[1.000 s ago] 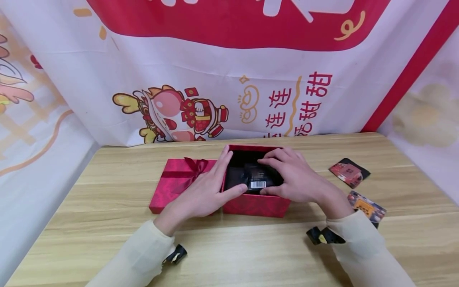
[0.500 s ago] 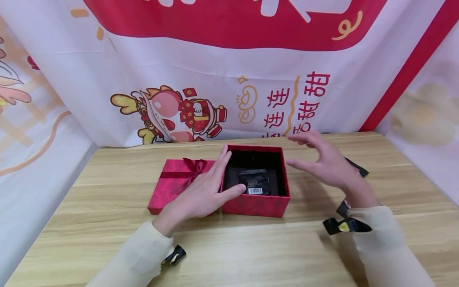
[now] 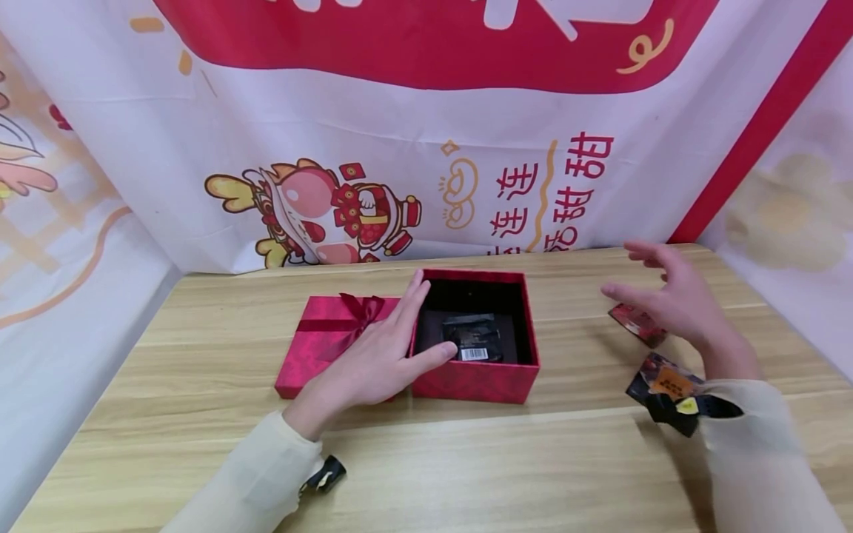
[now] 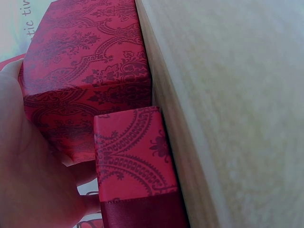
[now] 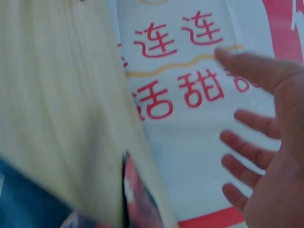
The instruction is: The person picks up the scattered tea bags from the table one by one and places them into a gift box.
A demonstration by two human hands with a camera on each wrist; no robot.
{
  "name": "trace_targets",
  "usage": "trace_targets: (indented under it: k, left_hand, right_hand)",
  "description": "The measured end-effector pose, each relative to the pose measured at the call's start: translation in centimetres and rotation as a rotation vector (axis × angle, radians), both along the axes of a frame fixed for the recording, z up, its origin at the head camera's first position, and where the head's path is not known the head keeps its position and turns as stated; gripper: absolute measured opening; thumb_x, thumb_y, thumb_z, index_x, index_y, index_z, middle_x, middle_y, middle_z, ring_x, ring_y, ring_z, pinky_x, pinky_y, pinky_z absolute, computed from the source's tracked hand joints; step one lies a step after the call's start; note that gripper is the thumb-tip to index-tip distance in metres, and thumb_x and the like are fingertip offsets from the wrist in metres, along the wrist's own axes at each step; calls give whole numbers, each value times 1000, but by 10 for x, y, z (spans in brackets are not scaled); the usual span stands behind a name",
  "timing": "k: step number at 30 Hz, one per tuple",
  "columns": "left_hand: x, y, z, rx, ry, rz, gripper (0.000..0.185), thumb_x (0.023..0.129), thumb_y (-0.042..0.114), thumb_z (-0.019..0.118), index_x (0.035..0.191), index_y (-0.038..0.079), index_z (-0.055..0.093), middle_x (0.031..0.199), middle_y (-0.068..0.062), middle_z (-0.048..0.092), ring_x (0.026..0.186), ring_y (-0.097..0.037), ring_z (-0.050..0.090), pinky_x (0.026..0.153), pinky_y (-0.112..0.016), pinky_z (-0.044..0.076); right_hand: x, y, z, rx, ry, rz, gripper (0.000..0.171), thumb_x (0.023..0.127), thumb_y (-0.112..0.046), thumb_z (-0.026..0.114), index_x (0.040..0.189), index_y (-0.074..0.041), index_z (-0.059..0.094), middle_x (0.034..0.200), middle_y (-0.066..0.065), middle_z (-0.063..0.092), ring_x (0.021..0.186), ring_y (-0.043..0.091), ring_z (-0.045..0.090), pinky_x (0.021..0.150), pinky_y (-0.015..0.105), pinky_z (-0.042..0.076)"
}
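Note:
A red patterned gift box stands uncovered on the table, its inside black. On its floor lies a flat black packet with a barcode label. My left hand rests against the box's left side, fingers straight along the wall and thumb over the front rim. To the right, my right hand hovers with fingers spread and holds nothing. Beneath it is a small packet with a red label, partly hidden by the hand. Nearer my right wrist lies another packet with an orange label, partly covered by the wrist strap.
The box lid, with its dark red ribbon bow, lies left of the box, partly behind my left hand. A printed cloth hangs along the table's back edge. Bare wood tabletop stretches in front of the box.
My right hand has let go of the black packet, leaving it lying in the box, and has moved right over the small packets. The left hand has stayed at the box.

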State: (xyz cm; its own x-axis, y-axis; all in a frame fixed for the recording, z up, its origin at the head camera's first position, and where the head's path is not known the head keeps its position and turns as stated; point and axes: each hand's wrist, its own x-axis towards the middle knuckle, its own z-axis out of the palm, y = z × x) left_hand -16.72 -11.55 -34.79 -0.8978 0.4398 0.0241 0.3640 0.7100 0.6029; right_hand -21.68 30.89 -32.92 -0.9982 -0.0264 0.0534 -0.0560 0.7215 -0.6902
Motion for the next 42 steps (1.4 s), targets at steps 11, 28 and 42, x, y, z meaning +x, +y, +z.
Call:
trace_targets:
  k: [11,28,42]
  left_hand:
    - [0,0,-1,-7,-14,7,102,95,83,49,170,40,-4,173,31,-14,166,-23,19,129,-62,28]
    - [0,1,1,2,-15,9,101,94,84,49,169,42,-5,172,32,-15,166,-21,17,130,-62,27]
    - [-1,0,0,6,-19,9,101,94,84,48,169,42,-5,172,32,-17,166,-21,16,130,-63,27]
  right_hand:
    - [2,39,-28,35,-239,-68,112,94,-58,75,170,-2,14,170,35,23,149,60,24,114,80,29]
    - [-6,45,-46,203,-253,48,118,86,-51,86,166,4,19,162,41,27,134,55,34,112,77,31]
    - [-5,46,-43,357,-177,118,100,91,-50,81,160,6,36,155,42,30,131,57,36,110,79,33]
